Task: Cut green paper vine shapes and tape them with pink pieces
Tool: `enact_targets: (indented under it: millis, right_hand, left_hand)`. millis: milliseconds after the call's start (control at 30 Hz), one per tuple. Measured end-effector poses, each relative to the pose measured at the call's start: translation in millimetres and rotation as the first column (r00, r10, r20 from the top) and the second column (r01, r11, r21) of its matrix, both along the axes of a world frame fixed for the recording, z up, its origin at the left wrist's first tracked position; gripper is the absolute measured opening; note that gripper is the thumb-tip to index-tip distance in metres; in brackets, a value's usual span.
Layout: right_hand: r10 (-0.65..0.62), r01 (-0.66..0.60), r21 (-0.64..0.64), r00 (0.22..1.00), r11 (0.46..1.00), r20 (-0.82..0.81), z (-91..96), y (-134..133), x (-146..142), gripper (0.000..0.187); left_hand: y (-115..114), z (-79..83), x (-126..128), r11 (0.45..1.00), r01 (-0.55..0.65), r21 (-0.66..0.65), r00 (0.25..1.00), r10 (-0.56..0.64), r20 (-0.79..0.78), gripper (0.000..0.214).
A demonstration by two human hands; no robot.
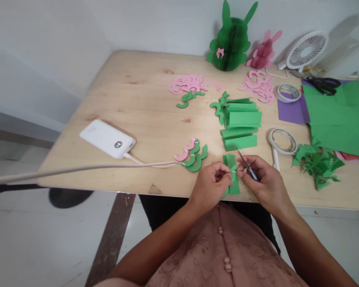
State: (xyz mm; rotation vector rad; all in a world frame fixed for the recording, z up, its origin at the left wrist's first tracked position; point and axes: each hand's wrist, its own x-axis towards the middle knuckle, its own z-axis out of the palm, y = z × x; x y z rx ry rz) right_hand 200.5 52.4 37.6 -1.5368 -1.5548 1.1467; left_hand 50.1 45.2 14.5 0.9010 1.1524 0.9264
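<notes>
The one view looks from the person's head, forward and steeply down, fairly near the hands (210, 182), which sit right of and below centre; it takes in the tabletop (149, 111) around them, the wall (155, 24) beyond, the shirt (197, 247) nearer.

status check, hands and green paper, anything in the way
Left hand pinching green piece. Right hand holding blue-handled tool. Folded green strips just beyond; nothing visibly blocking.

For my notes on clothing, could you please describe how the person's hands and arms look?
The left hand and right hand are bare, without gloves; no watch or bracelet shows. Both forearms are uncovered. The dusty-pink top has round buttons.
</notes>
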Motion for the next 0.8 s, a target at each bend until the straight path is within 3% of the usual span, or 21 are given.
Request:
enact_targets:
  millis: [200, 800]
  right_hand:
    - [0.001, -0.001, -0.01, 1.0, 1.0, -0.008, 0.3, -0.4, -1.2, 0.022]
    - [-0.022, 0.018, -0.065, 0.998, 0.998, -0.051, -2.4, 1.5, -0.8, 0.029]
  left_hand:
    - [-1.4, -1.7, -0.2, 0.998, 0.026, 0.06, 0.997, -0.022, -0.067, 0.007]
    - [-2.4, -6.0, 1.5, 0.997, 0.037, 0.067, 0.997, -0.032, -0.076, 0.005]
